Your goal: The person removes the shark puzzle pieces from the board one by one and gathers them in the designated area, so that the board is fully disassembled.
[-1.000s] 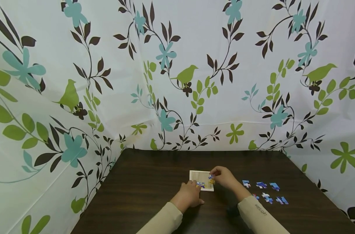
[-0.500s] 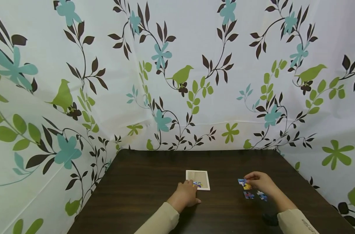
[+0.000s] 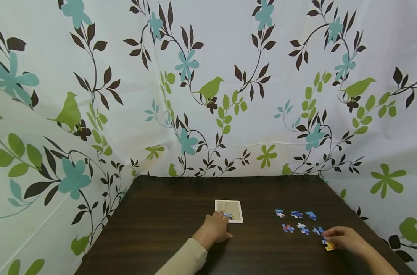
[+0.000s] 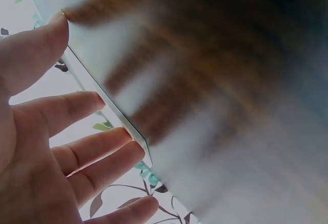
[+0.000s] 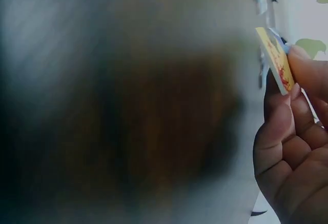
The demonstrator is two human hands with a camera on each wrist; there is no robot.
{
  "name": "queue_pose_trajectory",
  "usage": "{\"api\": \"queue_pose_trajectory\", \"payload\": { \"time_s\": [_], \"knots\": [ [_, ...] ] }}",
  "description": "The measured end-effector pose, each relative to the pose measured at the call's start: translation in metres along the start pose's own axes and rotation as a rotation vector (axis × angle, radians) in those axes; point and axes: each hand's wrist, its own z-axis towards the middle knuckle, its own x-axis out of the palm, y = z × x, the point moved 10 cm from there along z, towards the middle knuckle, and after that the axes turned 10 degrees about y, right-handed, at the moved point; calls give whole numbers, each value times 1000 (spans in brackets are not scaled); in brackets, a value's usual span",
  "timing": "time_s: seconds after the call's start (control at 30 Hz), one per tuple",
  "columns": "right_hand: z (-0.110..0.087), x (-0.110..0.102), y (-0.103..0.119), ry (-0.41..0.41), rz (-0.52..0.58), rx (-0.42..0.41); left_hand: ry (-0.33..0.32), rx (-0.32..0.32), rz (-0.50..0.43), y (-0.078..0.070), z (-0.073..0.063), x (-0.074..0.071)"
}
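Note:
In the head view my left hand (image 3: 213, 229) rests at the near left corner of a small pale puzzle frame (image 3: 241, 214), covering that corner. The left wrist view shows its fingers fairly straight, the tips along the frame's edge (image 4: 114, 109). Joined blue and yellow pieces (image 3: 230, 216) lie along the frame's lower side, partly behind the fingers. At the right, my right hand (image 3: 347, 238) pinches a yellow and blue jigsaw piece (image 3: 329, 245) between thumb and fingers. Its yellow face with red marks shows in the right wrist view, where the piece (image 5: 278, 62) stands tilted.
Several loose jigsaw pieces lie in two rows on the dark wooden table (image 3: 167, 214), including a red and blue one (image 3: 288, 228) and a white and blue one (image 3: 302, 228). A patterned curtain (image 3: 208, 114) hangs behind the table's far edge.
My right hand has carried the yellow and blue jigsaw piece from the frame rightward, past the loose pieces to the near end of their rows. My left hand has stayed at the frame.

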Motion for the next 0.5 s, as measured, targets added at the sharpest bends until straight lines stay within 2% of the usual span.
{"api": "queue_pose_trajectory", "payload": {
  "time_s": [0.13,0.5],
  "knots": [
    [-2,3,-7,25,-9,-12,3,-6,-22,1,-1,0],
    [-3,2,-7,-57,-82,20,19,-8,-1,0,2,3]
  ]
}}
